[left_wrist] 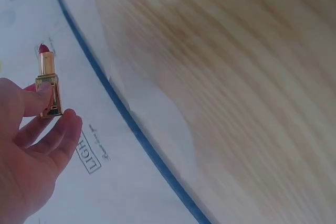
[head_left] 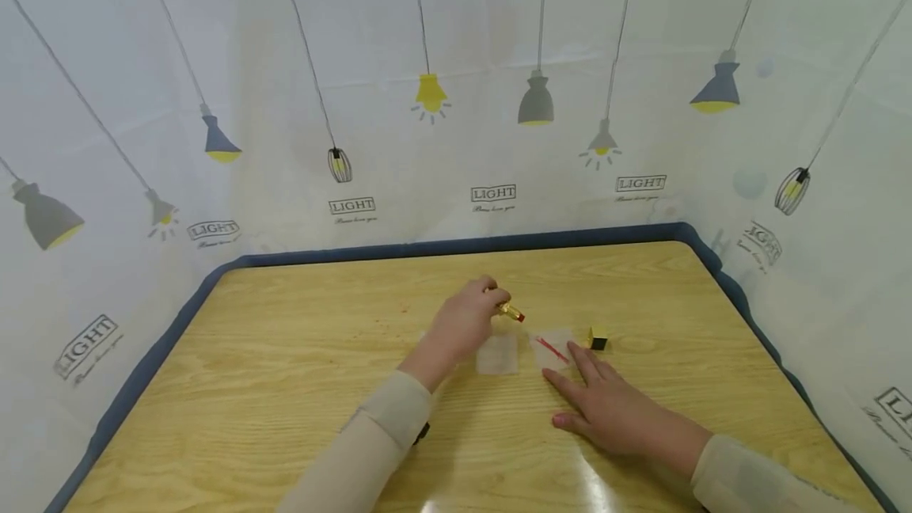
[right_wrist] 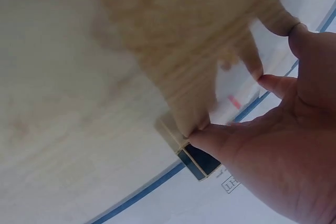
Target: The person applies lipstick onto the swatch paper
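My left hand [head_left: 465, 321] pinches an uncapped gold lipstick [head_left: 510, 311] above the table, its red tip pointing right and down. In the left wrist view the lipstick [left_wrist: 48, 85] sits between thumb and fingers. A pale square of paper or tissue [head_left: 545, 337] bears a red streak. My right hand [head_left: 623, 414] has its fingers spread, with fingertips at the near edge of that square. Just beyond them stands a gold and black lipstick cap [head_left: 597, 339], also visible in the right wrist view as a dark box with gold trim [right_wrist: 199, 162].
A second pale square [head_left: 497, 355] lies left of the streaked one, under the left hand. Small reddish marks dot the wooden table [head_left: 285, 386] at left. A small dark object [head_left: 421, 434] shows beside the left sleeve. A lamp-printed sheet [head_left: 484, 149] surrounds the table behind its blue border.
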